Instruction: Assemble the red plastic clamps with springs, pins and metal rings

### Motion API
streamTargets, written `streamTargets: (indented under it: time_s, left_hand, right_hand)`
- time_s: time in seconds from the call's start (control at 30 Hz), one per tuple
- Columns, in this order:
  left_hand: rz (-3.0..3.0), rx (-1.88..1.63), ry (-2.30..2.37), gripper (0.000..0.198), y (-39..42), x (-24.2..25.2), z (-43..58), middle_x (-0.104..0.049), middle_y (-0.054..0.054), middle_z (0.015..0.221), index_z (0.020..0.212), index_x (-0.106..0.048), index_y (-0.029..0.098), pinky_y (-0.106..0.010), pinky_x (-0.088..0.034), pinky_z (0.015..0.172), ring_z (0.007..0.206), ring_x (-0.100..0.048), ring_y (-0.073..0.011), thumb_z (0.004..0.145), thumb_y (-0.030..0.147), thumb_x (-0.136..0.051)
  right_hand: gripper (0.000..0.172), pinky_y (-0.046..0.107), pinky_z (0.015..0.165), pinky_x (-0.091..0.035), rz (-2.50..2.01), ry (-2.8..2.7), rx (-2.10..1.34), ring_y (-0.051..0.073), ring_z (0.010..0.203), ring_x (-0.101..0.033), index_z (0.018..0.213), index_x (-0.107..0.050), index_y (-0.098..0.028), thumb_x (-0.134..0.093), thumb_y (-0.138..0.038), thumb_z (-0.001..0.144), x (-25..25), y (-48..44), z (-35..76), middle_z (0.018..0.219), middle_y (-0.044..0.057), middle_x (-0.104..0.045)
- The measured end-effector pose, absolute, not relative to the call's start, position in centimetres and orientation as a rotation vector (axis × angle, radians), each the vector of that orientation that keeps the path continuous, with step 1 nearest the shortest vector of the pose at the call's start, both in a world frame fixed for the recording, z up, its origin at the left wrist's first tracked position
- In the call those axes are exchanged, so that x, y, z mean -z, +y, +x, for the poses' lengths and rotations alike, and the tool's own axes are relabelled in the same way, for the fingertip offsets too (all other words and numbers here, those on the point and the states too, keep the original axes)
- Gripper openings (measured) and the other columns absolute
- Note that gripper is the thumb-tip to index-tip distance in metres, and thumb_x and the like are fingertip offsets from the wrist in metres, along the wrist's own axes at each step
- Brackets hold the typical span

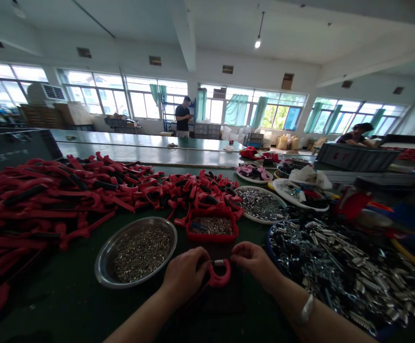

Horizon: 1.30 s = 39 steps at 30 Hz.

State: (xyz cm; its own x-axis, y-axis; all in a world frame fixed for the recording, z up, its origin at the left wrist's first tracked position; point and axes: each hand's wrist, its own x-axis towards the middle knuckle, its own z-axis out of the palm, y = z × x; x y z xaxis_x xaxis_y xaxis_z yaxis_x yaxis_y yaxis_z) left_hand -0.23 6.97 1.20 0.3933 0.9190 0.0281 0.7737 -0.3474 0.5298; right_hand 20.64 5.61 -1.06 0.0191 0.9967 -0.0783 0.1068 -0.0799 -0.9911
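Your left hand (186,276) is curled closed and your right hand (253,261) comes in from the other side, its fingertips pinched together, with both meeting at a red C-shaped plastic piece (218,275) that sits between them just above the dark green desk (46,305). A small silver metal coil (219,262) shows at the top of the piece, right by your fingers; your hands hide part of how it sits. Just past your left hand lies a round steel dish (102,267) filled with small silvery metal parts, and directly ahead of your hands stands a red plastic tray (211,213) holding more of them. To your left, a large heap of red plastic clamp handles with black grips (50,200) spreads across the desk and reaches the red tray. On your right, a blue-rimmed tray (275,259) is piled high with silver metal clips, close beside your right forearm, which wears a pale bangle (306,308). Further on sit a white plate of metal parts (253,220) and other crowded plates. Beyond the desk, one co-worker (184,114) stands by the windows and another (355,136) works at the right.
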Motion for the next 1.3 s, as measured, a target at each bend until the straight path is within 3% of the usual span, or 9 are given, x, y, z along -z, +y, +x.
streamTargets:
  time_s: [0.2,0.33,0.77,1.3]
  left_hand:
    - [2.228,-0.481,1.445,0.016,7.0,-1.0,-0.3,-0.066,0.003,0.087,0.088,-0.06,0.027,-0.024,-0.036,0.068,0.082,-0.06,-0.0153,0.082,0.031,-0.046]
    - [2.225,-0.44,1.461,0.016,7.0,-1.1,-0.3,-0.067,0.002,0.089,0.089,-0.06,0.027,-0.024,-0.036,0.068,0.084,-0.06,-0.0155,0.082,0.031,-0.046]
    - [2.246,-0.503,1.456,0.016,7.0,-0.6,-0.4,-0.066,0.003,0.088,0.088,-0.06,0.027,-0.025,-0.036,0.067,0.082,-0.061,-0.0157,0.082,0.031,-0.046]
    - [2.299,-0.548,1.474,0.015,6.4,-0.4,-0.1,-0.066,0.002,0.088,0.088,-0.058,0.026,-0.025,-0.034,0.063,0.078,-0.061,-0.0148,0.083,0.029,-0.045]
  right_hand:
    - [0.029,0.023,0.048,-0.042,-1.342,-1.253,-1.182,0.013,0.055,-0.056,0.073,-0.062,-0.016,-0.074,-0.038,0.059,1.7,5.6,20.8,0.063,0.0,-0.064]
    - [0.024,0.025,0.06,-0.045,-1.328,-1.304,-1.109,0.013,0.061,-0.057,0.066,-0.065,-0.016,-0.075,-0.037,0.059,2.0,5.7,20.3,0.063,-0.001,-0.064]
    - [0.024,0.027,0.067,-0.046,-1.416,-1.49,-0.936,0.019,0.072,-0.06,0.076,-0.067,-0.018,-0.059,-0.041,0.077,3.2,5.4,19.8,0.074,0.003,-0.068]
    - [0.015,0.029,0.073,-0.042,-1.428,-2.096,-0.282,0.017,0.078,-0.058,0.082,-0.06,-0.019,-0.046,-0.017,0.085,1.9,5.1,19.8,0.08,0.004,-0.064]
